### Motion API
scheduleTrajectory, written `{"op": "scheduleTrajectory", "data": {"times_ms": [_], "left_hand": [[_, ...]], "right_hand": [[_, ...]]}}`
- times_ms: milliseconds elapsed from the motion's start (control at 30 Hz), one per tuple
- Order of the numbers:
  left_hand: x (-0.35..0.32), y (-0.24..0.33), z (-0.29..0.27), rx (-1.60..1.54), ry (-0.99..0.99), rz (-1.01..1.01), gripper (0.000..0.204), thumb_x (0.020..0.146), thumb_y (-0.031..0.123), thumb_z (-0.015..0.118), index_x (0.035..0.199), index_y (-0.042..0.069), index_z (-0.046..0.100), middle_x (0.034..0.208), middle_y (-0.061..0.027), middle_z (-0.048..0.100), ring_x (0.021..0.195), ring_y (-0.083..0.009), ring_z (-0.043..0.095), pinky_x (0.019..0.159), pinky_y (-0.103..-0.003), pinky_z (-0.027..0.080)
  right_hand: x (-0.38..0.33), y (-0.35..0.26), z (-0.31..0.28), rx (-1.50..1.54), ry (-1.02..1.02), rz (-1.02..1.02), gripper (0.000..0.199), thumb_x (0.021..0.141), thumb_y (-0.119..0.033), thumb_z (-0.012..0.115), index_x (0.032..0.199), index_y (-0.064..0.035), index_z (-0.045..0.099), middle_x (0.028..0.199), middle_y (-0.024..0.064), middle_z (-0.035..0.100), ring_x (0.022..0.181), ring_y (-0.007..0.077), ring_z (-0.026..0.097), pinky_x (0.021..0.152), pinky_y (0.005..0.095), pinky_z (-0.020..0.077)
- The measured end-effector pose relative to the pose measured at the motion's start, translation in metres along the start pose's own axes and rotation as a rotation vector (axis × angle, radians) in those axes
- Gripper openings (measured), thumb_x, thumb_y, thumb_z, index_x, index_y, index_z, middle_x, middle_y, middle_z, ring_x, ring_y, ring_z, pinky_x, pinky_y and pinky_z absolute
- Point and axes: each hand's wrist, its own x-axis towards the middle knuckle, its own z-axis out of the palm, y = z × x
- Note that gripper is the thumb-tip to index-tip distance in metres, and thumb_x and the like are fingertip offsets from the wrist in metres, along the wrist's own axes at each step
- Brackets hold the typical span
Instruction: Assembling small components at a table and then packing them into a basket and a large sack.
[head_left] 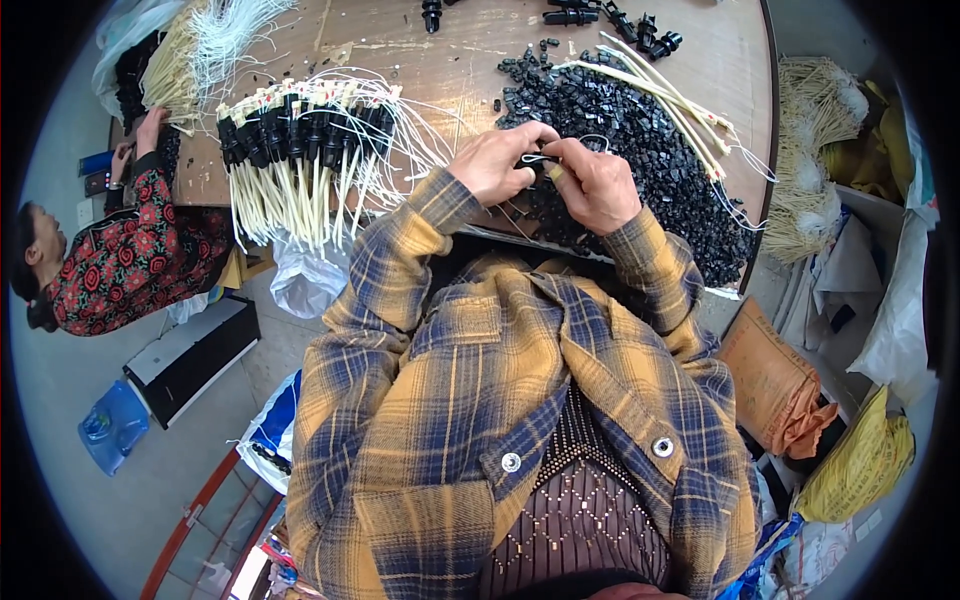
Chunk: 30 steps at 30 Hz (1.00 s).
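Note:
Above the near edge of the table, both hands meet with fingertips almost touching. My left hand [492, 167] is closed in a pinch on a small black plastic piece [530, 160], mostly hidden by the fingers. A white cord [538, 157] loops between the two hands; my right hand [600, 187] pinches it between thumb and forefinger. Under and beyond the right hand spreads a heap of small black plastic pieces [655, 150]. Left of my hands lies a row of cream tubes [305, 195] with black sleeve-like fittings [300, 135] and loose white strings.
Several long cream tubes [655, 90] lie across the heap. More black fittings [640, 35] sit at the table's far edge. At left, a co-worker in a floral top [130, 260] reaches toward another tube bundle [185, 65]. Sacks [775, 375] stand on the floor at right.

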Motion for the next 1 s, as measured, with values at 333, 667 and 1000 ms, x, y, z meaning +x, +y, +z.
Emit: {"op": "scheduleTrajectory", "data": {"times_ms": [333,667,1000], "left_hand": [[-0.005,-0.017,0.009,-0.247,0.445,0.458,0.016,0.06,-0.002,0.065,0.071,0.008,0.061,0.075,0.0011,0.06,0.065,-0.0104,0.05,0.06,-0.024,0.044],[0.02,-0.021,0.001,0.046,0.539,-0.264,0.021,0.062,-0.006,0.066,0.076,0.01,0.065,0.076,0.0009,0.06,0.061,-0.0101,0.052,0.054,-0.024,0.046],[0.026,-0.043,-0.008,-0.297,0.537,-0.132,0.017,0.066,-0.002,0.065,0.079,0.009,0.066,0.072,-0.002,0.059,0.055,-0.0082,0.051,0.047,-0.02,0.043]], "right_hand": [[-0.001,-0.007,-0.002,0.047,0.111,0.06,0.016,0.076,-0.002,0.06,0.091,-0.0059,0.061,0.058,0.0038,0.056,0.046,0.0158,0.05,0.044,0.0266,0.0397],[-0.007,-0.006,-0.004,0.074,0.097,0.338,0.01,0.077,-0.006,0.06,0.085,-0.0042,0.066,0.057,-0.0002,0.055,0.045,0.0095,0.043,0.042,0.0214,0.0345],[-0.008,0.009,-0.005,0.145,0.137,0.395,0.01,0.077,-0.008,0.058,0.083,-0.0034,0.065,0.055,-0.002,0.054,0.044,0.0076,0.04,0.041,0.0211,0.0317]]}}
